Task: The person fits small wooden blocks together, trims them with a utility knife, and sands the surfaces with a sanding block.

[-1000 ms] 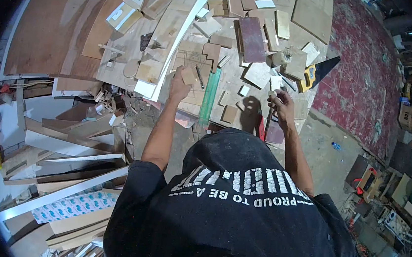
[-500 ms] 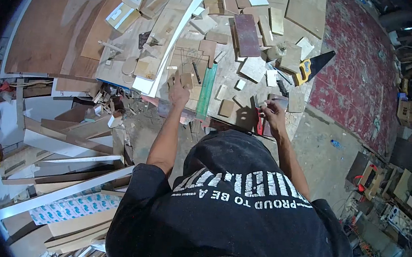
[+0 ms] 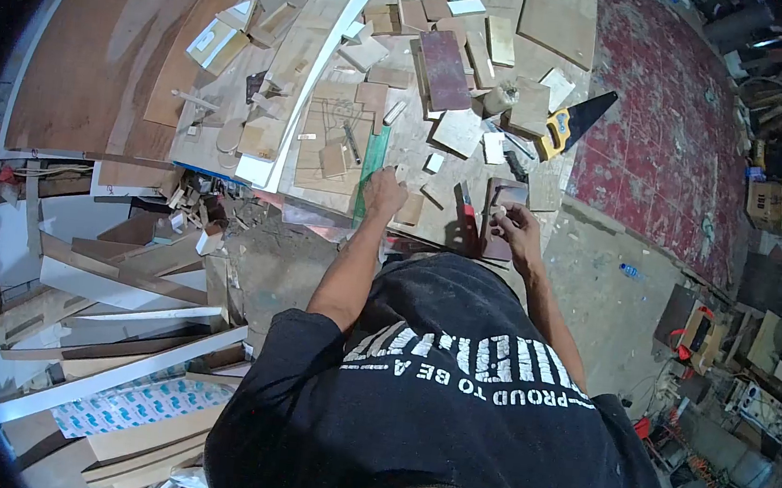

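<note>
My left hand is at the bench's near side, fingers closed around a small pale wooden block. Just left of it lie a green ruler, a flat wooden piece and a black pen-like tool on a board with drawn lines. My right hand pinches a small whitish piece over a dark brown board. Beside that hand lies a red-handled tool with a dark blade. A tan block rests close to my left hand.
A yellow-handled saw lies at the bench's right edge. Several wood offcuts surround a reddish-brown board. Long white strips and plywood sheets lie to the left. Scrap boards are piled on the floor.
My left hand has left the flat wooden piece and moved right, across the green ruler, to the small pale block. My right hand stays near the brown board. The view has shifted slightly.
</note>
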`<state>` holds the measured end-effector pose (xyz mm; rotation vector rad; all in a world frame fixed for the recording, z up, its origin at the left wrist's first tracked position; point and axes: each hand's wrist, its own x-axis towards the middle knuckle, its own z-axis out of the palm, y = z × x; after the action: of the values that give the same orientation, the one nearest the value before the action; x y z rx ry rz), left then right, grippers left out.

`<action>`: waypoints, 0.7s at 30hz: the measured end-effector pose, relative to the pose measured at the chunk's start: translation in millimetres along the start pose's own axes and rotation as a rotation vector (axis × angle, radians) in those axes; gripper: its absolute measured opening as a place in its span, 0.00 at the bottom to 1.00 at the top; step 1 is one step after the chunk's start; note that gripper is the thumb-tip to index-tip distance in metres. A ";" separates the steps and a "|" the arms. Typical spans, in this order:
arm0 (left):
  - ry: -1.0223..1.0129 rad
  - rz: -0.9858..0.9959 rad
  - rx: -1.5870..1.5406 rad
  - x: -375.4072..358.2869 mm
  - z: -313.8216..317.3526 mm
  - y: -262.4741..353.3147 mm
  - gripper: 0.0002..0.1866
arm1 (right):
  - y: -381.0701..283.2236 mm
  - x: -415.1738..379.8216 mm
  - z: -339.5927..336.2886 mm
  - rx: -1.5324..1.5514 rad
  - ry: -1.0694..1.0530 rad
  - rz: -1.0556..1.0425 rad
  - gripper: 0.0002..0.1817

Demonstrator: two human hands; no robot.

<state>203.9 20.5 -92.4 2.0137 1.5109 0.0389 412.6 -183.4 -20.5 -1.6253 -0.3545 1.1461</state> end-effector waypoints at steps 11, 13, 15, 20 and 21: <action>-0.159 -0.242 -1.226 -8.5 -34.8 -37.7 0.18 | -6.9 24.9 4.3 0.011 -0.133 0.004 0.12; -0.098 -0.226 -1.285 -14.2 -51.8 -38.7 0.15 | -4.7 30.2 11.1 -0.018 -0.164 -0.013 0.12; -0.045 -0.232 -1.186 -15.5 -65.7 -45.5 0.12 | -4.9 31.1 22.9 -0.074 -0.182 -0.047 0.12; 0.461 0.008 -0.744 -14.0 -79.8 -75.3 0.11 | 2.9 23.3 40.6 -0.015 -0.201 -0.025 0.11; 0.628 0.090 -0.581 -13.9 -83.8 -83.7 0.11 | 6.0 21.5 44.3 -0.017 -0.215 -0.027 0.11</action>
<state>95.8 59.3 -60.4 1.6455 1.5128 1.1030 385.4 -144.7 -35.2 -1.5107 -0.5244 1.3033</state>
